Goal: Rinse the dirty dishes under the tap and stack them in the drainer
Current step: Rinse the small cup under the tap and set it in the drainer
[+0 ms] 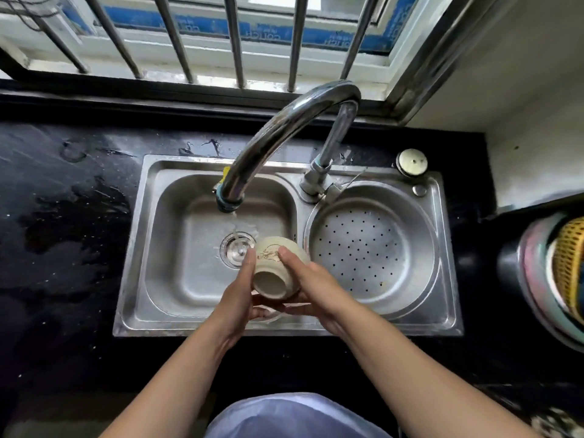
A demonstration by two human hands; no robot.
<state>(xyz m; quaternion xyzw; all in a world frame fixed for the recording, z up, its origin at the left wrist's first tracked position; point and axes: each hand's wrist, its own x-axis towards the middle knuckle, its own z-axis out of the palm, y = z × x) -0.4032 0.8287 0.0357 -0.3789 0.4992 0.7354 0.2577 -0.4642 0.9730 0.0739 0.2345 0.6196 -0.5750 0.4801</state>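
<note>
Item: bowl, cream ceramic with a faint brown motif on its outer wall. Position: centre of the frame, over the left basin, tipped so its foot ring faces the camera and its mouth points away toward the drain. Held between both hands.

Item: left hand. Closed around the bowl's left side, thumb lying along the wall, fingers curled beneath.

Item: right hand. Closed around the bowl's right side, thumb pressed on the upper wall near the motif, fingers under the base.

Item: tap, chrome gooseneck, rising from the sink's divider at centre right and arching to the left; its outlet hangs over the left basin. A thin stream of water falls from it onto the drain strainer, just left of the bowl's far rim.

Item: sink, stainless steel, double basin, set in a wet black tabletop. Left basin rectangular.

Item: drainer, round perforated steel pan filling the right basin, right of centre. No dishes in it.

Item: round metal cap, on the sink's upper right corner.

Item: yellow woven basket inside a pale rimmed bowl, at the right edge of the frame, partly cut off.

Item: window bars, along the top of the frame.
</note>
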